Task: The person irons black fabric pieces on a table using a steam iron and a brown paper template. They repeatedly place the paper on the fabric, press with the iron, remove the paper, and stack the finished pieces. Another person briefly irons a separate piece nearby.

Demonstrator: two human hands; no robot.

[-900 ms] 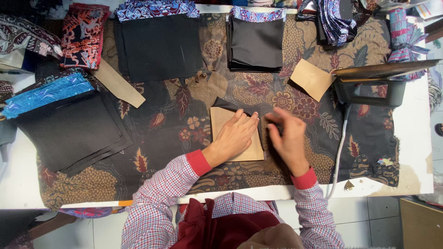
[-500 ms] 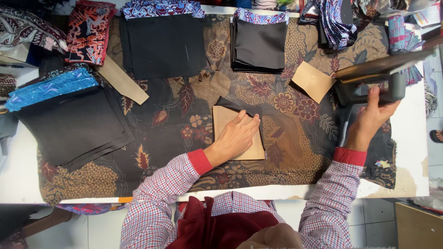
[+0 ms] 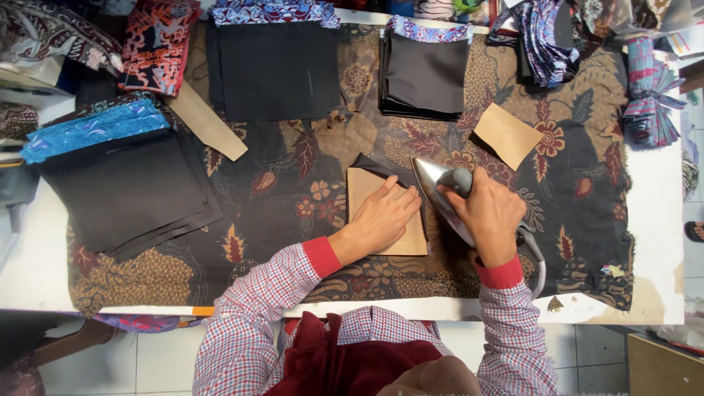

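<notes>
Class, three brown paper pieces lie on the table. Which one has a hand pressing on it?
The middle brown paper piece, under the left hand beside the iron. The long strip and the small square lie untouched.

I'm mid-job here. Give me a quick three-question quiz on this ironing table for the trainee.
1. True or false: the left hand lies flat on the brown card template.
2. What does the right hand grip?
A. scissors
B. the iron
C. a ruler
3. Fill in: a black fabric piece pokes out from under the template at its ____ edge.

Key:
1. True.
2. B, by the handle, the soleplate beside the template's right edge.
3. Far (top).
</notes>
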